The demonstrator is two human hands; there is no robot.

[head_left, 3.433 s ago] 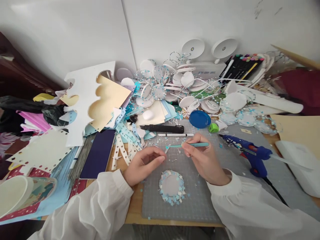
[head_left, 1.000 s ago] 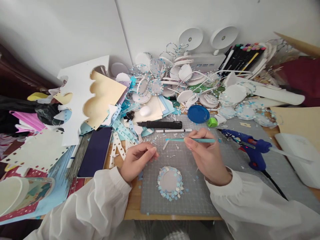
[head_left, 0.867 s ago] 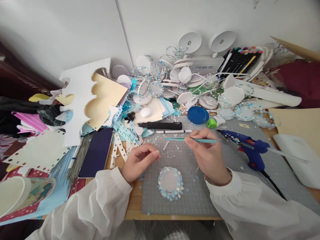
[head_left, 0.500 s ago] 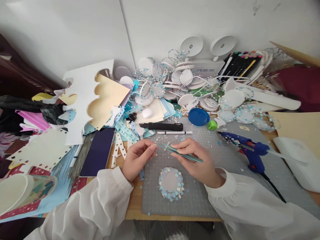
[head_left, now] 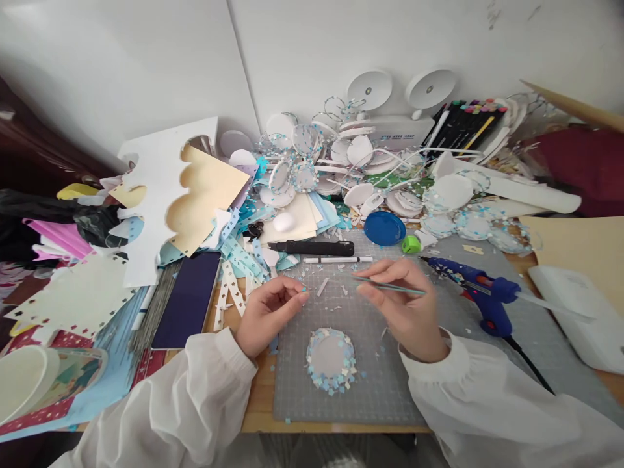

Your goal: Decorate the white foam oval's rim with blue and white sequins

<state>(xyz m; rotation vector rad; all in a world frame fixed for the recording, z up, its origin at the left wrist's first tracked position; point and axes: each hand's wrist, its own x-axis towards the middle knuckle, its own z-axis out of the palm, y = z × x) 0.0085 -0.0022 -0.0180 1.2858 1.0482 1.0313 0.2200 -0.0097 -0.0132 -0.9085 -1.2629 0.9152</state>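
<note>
My right hand [head_left: 404, 311] pinches teal tweezers [head_left: 390, 286] that point left over the grey cutting mat [head_left: 380, 383]. To its left, my left hand [head_left: 270, 313] rests at the mat's edge with fingers curled, thumb and forefinger pinching a tiny blue paper bit [head_left: 303, 290]. Nearer to me on the mat lies a paper ring [head_left: 332, 353], its rim covered with small blue and white cut-outs. Loose paper bits lie scattered on the mat between my hands.
A blue glue gun [head_left: 480, 294] lies right of my right hand, its cord running toward me. A black knife [head_left: 314, 247], a white pen [head_left: 337, 260], a blue lid [head_left: 385, 228] and a green ball [head_left: 411, 244] sit beyond. Punched paper strips and heaped decorated discs [head_left: 302, 166] fill the back.
Half a second ago the tweezers' tip reached my left fingertips. Now my right hand has drawn back to the right, and the tiny blue bit sits in my left fingers.
</note>
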